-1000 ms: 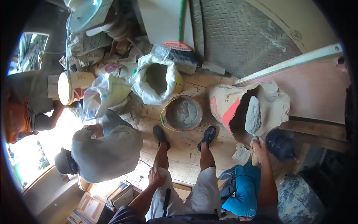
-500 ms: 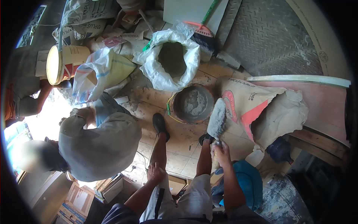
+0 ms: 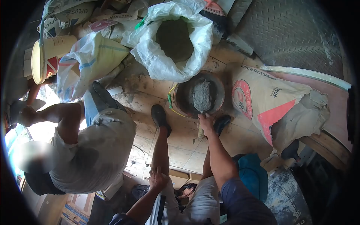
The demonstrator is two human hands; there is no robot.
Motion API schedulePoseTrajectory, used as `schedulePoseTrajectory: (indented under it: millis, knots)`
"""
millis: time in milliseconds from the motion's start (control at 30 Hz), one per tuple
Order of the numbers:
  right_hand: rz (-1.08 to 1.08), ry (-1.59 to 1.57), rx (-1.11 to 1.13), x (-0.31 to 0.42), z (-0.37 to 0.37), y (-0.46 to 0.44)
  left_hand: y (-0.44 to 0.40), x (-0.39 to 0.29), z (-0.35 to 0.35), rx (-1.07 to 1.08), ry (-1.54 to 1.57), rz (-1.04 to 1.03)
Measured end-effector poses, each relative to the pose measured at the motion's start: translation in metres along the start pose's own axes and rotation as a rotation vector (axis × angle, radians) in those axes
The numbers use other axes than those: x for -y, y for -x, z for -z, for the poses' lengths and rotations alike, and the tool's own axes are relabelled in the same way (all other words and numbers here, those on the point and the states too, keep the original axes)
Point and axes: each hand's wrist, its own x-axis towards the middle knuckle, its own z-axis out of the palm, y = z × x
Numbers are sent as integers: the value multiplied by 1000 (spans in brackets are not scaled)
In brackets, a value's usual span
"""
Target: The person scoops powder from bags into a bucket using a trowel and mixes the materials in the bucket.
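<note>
My right hand is closed around the handle of a trowel. The trowel's blade, covered in grey cement powder, is over the bucket, which has a green-gripped handle at its side. Whether the blade touches the bucket's contents, I cannot tell. My left hand rests on my left knee with its fingers apart and holds nothing. Right of the bucket lies a torn-open paper cement bag. Beyond the bucket stands an open white sack with dark grey material inside.
At the left a co-worker bends over, arm stretched outward. A striped sack and a cream pail are near that person. A broom and a textured metal plate are at the back. A blue-green cloth item lies by my right leg.
My right hand has swung the loaded trowel left and forward, from beside the cement bag to over the bucket. The co-worker's arm has extended to the left. My left hand stays at the knee.
</note>
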Motion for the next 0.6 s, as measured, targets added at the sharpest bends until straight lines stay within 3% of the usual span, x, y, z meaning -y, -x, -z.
schedulePoseTrajectory:
  millis: [200,267,300,367,600]
  knots:
    - [62,330,-68,7,7,-24,-3,-5,-5,-65,20,18]
    - [209,820,-66,-13,20,-53,-2,-6,-3,-45,15,27]
    - [212,822,-64,-1,18,-44,-2,-8,-2,-48,17,29]
    - [292,1160,-32,37,11,-5,-2,-8,-1,-65,18,15]
    - [256,1400,-116,47,27,23,-2,-12,2,-42,-5,45]
